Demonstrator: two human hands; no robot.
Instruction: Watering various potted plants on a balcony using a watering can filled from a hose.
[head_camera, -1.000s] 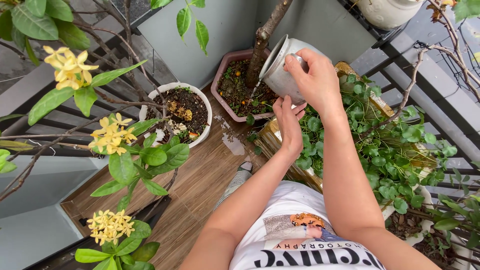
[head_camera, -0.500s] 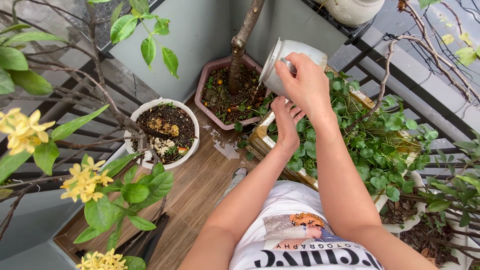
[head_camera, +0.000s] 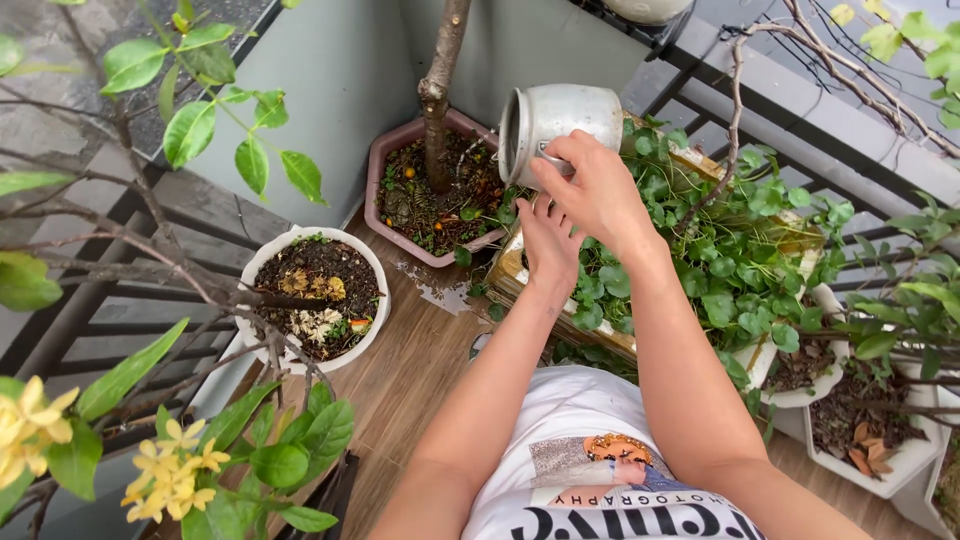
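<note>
Metal can (head_camera: 560, 125) lies tipped sideways above the pink pot (head_camera: 400, 150). My right hand (head_camera: 595, 190) fingers grip its handle tight; my left hand (head_camera: 545, 240) props underneath, fingers loose. I should pour slowly, aiming at the soil.

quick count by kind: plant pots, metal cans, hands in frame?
Plant pots: 5 (pink pot, round white pot, gold planter, two white pots at right)
Metal cans: 1 (metal can, tilted)
Hands: 2 (left hand, right hand)
Total: 8

White round pot (head_camera: 372, 262), yellow flowers (head_camera: 170, 470), wooden floor (head_camera: 410, 380).
</note>
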